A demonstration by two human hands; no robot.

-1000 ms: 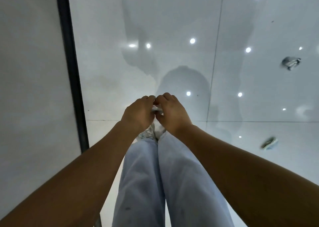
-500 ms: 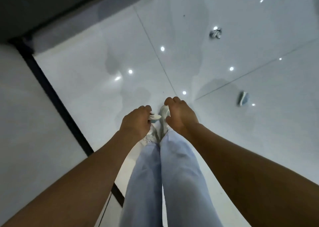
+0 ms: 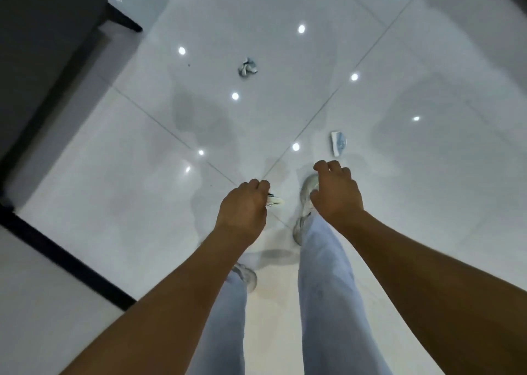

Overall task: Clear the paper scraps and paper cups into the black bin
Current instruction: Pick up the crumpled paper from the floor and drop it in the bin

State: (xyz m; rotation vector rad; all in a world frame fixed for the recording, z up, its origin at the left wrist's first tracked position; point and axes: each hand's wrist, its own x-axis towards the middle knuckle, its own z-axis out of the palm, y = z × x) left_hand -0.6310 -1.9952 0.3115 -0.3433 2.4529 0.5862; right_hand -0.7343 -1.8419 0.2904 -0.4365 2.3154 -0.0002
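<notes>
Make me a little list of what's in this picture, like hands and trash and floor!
left hand: grips a small paper scrap
right hand: holds nothing, fingers loosely curled
crumpled paper: on the floor, farther ahead
flattened paper cup: on the floor, just beyond the right hand
floor: shiny white tiles with light reflections
black bin: not in view
legs: light blue trousers, pale shoes

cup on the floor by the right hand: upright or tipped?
Tipped. The paper cup lies on its side on the floor tile, just beyond the right hand.
</notes>
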